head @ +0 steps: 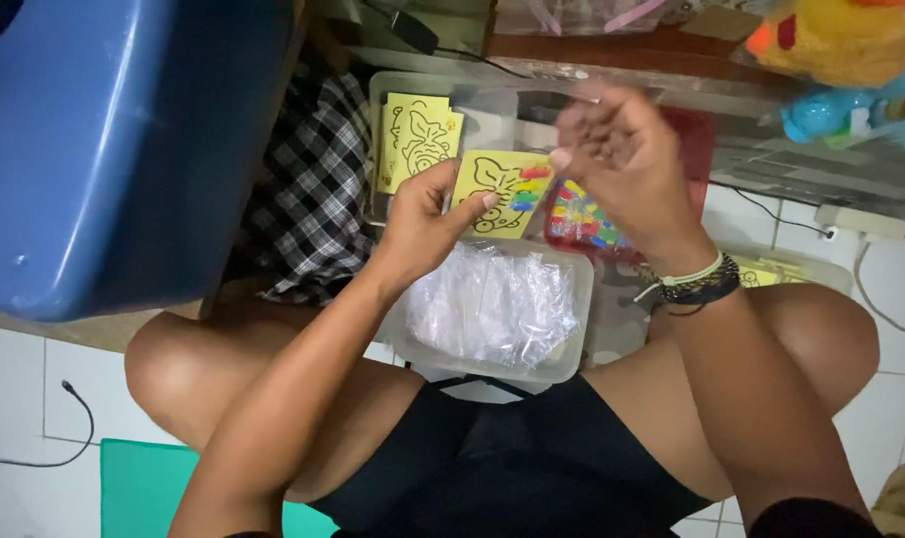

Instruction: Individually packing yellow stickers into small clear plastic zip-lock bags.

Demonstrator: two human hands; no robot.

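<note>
White tiled floor, clutter at top of frame. Your left hand [428,224] pinches a yellow picture card [502,194] at centre. Your right hand [622,164] is half-curled, grip unclear.

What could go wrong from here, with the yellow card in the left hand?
1. The left hand pinches the yellow card only at its edge, so it might bend or slip.
2. The clear tub of plastic bags rests between the knees and could tip if the legs shift.
3. The right hand hovers over the red tray and may knock its coloured pieces.
</note>
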